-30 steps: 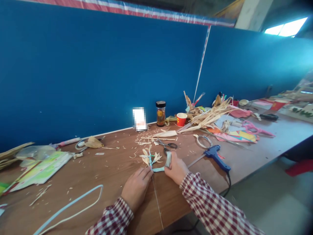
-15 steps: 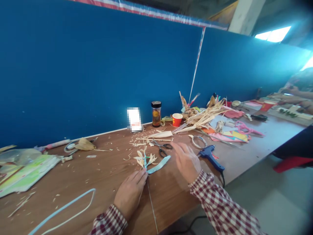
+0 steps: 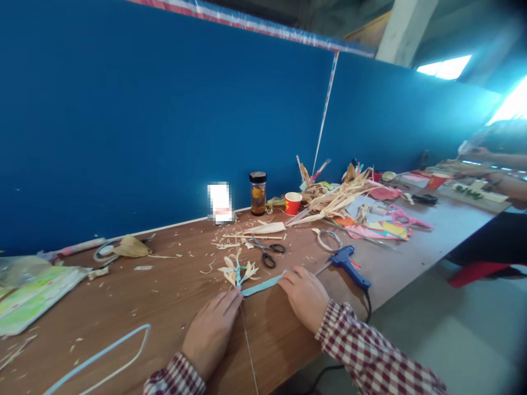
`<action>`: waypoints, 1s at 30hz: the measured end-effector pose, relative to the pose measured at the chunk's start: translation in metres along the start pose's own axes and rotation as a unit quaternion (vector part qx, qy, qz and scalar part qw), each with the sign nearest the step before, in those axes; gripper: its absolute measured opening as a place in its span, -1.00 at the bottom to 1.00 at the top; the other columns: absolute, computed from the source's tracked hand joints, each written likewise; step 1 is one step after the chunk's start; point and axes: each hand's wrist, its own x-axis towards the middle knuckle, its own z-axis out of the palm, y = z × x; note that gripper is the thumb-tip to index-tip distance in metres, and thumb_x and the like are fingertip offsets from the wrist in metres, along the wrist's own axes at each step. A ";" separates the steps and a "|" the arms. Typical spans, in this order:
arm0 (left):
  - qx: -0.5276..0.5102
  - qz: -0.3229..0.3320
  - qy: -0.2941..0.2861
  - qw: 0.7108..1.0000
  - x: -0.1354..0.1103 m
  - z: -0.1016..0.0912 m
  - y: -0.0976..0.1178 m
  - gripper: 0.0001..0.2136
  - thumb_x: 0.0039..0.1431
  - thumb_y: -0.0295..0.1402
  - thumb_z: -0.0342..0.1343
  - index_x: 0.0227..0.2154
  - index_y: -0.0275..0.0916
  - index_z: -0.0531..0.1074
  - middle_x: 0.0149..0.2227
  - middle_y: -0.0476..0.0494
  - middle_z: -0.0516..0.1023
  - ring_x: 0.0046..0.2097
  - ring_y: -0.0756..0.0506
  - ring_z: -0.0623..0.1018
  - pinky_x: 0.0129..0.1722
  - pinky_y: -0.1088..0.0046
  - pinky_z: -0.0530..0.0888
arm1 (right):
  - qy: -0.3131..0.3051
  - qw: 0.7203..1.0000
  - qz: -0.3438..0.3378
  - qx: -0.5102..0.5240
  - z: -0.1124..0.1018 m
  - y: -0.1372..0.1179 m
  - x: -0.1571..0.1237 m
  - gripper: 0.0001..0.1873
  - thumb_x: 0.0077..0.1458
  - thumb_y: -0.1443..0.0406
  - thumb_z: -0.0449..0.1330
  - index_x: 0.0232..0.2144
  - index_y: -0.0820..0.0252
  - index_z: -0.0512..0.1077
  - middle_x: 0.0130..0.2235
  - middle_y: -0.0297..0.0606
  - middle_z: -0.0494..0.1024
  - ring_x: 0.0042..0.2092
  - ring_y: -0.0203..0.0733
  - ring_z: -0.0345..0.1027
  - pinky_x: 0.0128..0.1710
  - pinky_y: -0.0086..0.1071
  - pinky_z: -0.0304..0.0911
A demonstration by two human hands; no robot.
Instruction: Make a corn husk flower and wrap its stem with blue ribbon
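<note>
A small flower of pale corn-husk petals [image 3: 228,272] with a light blue stem lies on the table, its base pinched in the fingertips of my left hand [image 3: 214,328]. From that base a light blue strip [image 3: 262,286] runs to the right. My right hand [image 3: 305,296] has its fingers closed on the strip's far end, which they cover. A thin white wire [image 3: 248,343] leads from under my left fingers to the table's near edge. Black-handled scissors [image 3: 268,253] lie behind the strip, and a blue glue gun [image 3: 349,267] rests right of my right hand.
On the brown table [image 3: 164,299] stand a lidded jar [image 3: 258,195] and a red paper cup [image 3: 293,203]. Corn husks [image 3: 337,198] pile up beyond. A light blue wire loop [image 3: 102,351] lies front left. A roll of tape [image 3: 329,240] sits behind the glue gun. Another person's arms show far right.
My right hand has come down and closed on the strip's free end, which now lies straighter. My left hand keeps its hold on the flower's base. The view has shifted slightly.
</note>
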 end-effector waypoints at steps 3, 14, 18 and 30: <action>0.000 0.003 0.005 1.000 -0.001 0.002 -0.002 -0.62 0.12 -0.51 -0.14 -0.01 -0.22 0.31 0.07 -0.18 0.34 0.00 -0.14 0.39 -0.05 0.29 0.38 | 0.005 1.000 0.004 0.025 -0.008 0.003 -0.003 -0.80 0.09 0.40 0.01 -0.25 0.16 0.39 -0.22 -0.24 0.44 -0.12 -0.18 0.18 -0.11 -0.31 0.14; -0.031 -0.017 0.010 0.999 -0.001 0.003 -0.002 -0.65 0.14 -0.44 -0.14 -0.02 -0.18 0.34 -0.03 -0.17 0.43 -0.03 -0.12 0.42 -0.06 0.33 0.37 | 0.054 0.937 0.287 -0.193 -0.031 0.096 -0.071 -0.75 0.05 0.14 0.07 -0.29 0.20 0.33 -0.31 -0.11 0.41 -0.25 -0.02 0.26 -0.33 -0.26 0.16; -0.020 -0.003 0.022 1.000 -0.002 0.006 -0.004 -0.65 0.13 -0.43 -0.13 -0.03 -0.19 0.34 -0.02 -0.17 0.43 -0.03 -0.13 0.42 -0.06 0.33 0.37 | 0.038 0.939 0.285 -0.189 -0.022 0.113 -0.083 -0.81 0.07 0.22 0.05 -0.32 0.24 0.31 -0.36 -0.12 0.42 -0.29 -0.06 0.30 -0.33 -0.29 0.18; -0.006 -0.018 -0.030 0.999 0.000 -0.004 0.001 -0.60 0.08 -0.55 -0.16 -0.02 -0.24 0.33 -0.06 -0.20 0.44 -0.05 -0.14 0.43 -0.08 0.32 0.39 | 0.307 0.827 0.339 0.327 -0.058 0.110 -0.076 -0.54 0.01 0.10 0.04 -0.08 0.22 0.17 -0.41 -0.20 0.43 -0.44 -0.17 0.31 -0.41 -0.30 0.25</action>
